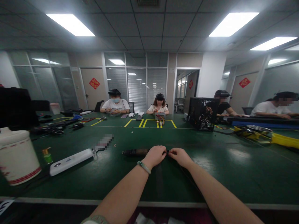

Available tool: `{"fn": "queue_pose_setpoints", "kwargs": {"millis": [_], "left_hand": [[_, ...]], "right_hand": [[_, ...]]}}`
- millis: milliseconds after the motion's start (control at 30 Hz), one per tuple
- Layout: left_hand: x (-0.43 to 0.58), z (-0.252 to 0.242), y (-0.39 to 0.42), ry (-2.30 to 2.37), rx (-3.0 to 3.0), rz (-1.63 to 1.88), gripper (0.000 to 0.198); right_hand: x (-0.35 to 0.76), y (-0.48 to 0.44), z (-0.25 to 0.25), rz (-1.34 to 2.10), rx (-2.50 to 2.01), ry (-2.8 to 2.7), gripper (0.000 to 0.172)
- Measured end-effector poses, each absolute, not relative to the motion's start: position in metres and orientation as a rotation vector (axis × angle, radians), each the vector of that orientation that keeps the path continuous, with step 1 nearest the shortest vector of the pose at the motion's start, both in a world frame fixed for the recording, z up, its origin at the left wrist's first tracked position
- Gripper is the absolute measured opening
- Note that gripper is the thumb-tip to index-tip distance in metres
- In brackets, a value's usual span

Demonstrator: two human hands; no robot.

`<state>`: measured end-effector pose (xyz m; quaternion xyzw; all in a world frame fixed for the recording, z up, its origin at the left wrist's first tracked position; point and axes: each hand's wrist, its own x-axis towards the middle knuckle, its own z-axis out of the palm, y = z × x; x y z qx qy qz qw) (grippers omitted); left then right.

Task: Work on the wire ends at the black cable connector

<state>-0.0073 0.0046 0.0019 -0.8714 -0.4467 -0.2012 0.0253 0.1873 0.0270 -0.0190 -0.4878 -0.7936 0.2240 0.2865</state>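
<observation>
A long dark cylindrical tool [136, 152], which looks like a corded electric screwdriver, lies across the green table with a small metal tip at its left end. My left hand [157, 154] is closed around its right end and hides that part. Close beside it, my right hand [180, 157] pinches the tool's tail end, where a thin black cord [190, 179] comes out. This cord runs down beside my right forearm towards the table's front edge. The exact spot between my fingertips is small and partly covered.
On the left stand a white lidded mug [18, 158], a small green pump bottle [47, 156] and a white power bank [71, 161]. A black computer case [202, 113] is at the back right, near a yellow-and-black tool [254, 133]. Several people sit around the table.
</observation>
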Motion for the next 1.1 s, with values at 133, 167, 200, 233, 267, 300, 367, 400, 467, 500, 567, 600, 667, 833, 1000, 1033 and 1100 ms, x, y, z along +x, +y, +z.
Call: {"fn": "queue_pose_setpoints", "kwargs": {"millis": [133, 167, 200, 233, 267, 300, 367, 400, 467, 500, 567, 600, 667, 833, 1000, 1033, 1100], "left_hand": [[-0.0073, 0.0001, 0.007, -1.361, -2.706, -0.619, 0.013], [-0.0073, -0.0005, 0.0076, -1.356, -2.7, -0.615, 0.012], [-0.0071, -0.001, 0.0082, -1.35, -2.691, -0.612, 0.011], [-0.007, -0.0014, 0.0086, -1.342, -2.682, -0.611, 0.01], [-0.0068, -0.0018, 0.0088, -1.335, -2.672, -0.615, 0.01], [-0.0067, -0.0021, 0.0089, -1.329, -2.661, -0.621, 0.009], [-0.0064, -0.0023, 0.0084, -1.314, -2.65, -0.627, 0.01], [-0.0064, -0.0022, 0.008, -1.31, -2.649, -0.628, 0.01], [-0.0062, -0.0016, 0.0069, -1.301, -2.656, -0.631, 0.012], [-0.0062, -0.0012, 0.0064, -1.299, -2.66, -0.636, 0.012], [-0.0061, -0.0006, 0.0057, -1.321, -2.656, -0.654, 0.011], [-0.006, -0.0004, 0.0054, -1.345, -2.65, -0.66, 0.011], [-0.0059, -0.0001, 0.0051, -1.397, -2.638, -0.663, 0.01], [-0.0053, 0.0007, 0.0042, -1.356, -2.661, -0.651, 0.007], [-0.0059, 0.0021, 0.0037, -1.34, -2.672, -0.634, 0.007], [-0.006, 0.0022, 0.004, -1.346, -2.675, -0.626, 0.006], [-0.006, 0.0023, 0.0048, -1.348, -2.676, -0.607, 0.006]], "right_hand": [[0.1872, 0.0274, -0.0196, 0.586, -1.294, -2.127, 0.022], [0.1872, 0.0282, -0.0204, 0.579, -1.298, -2.127, 0.022], [0.1872, 0.0291, -0.0214, 0.572, -1.301, -2.125, 0.022], [0.1872, 0.0302, -0.0224, 0.567, -1.3, -2.124, 0.022], [0.1873, 0.0312, -0.0234, 0.563, -1.298, -2.122, 0.022], [0.1874, 0.032, -0.0243, 0.563, -1.297, -2.118, 0.021], [0.1876, 0.0332, -0.0255, 0.571, -1.293, -2.116, 0.021], [0.1877, 0.0334, -0.0258, 0.576, -1.293, -2.116, 0.021], [0.1879, 0.0336, -0.0262, 0.583, -1.293, -2.115, 0.021], [0.1879, 0.0336, -0.0263, 0.587, -1.29, -2.116, 0.021], [0.188, 0.0336, -0.0264, 0.587, -1.284, -2.113, 0.021], [0.1881, 0.0336, -0.0265, 0.585, -1.28, -2.11, 0.021], [0.1883, 0.0334, -0.0264, 0.579, -1.271, -2.105, 0.021], [0.1888, 0.0314, -0.0237, 0.566, -1.263, -2.124, 0.021], [0.1887, 0.0303, -0.0216, 0.557, -1.284, -2.131, 0.021], [0.1886, 0.0304, -0.0217, 0.548, -1.286, -2.131, 0.02], [0.1884, 0.0306, -0.022, 0.537, -1.285, -2.133, 0.02]]}}
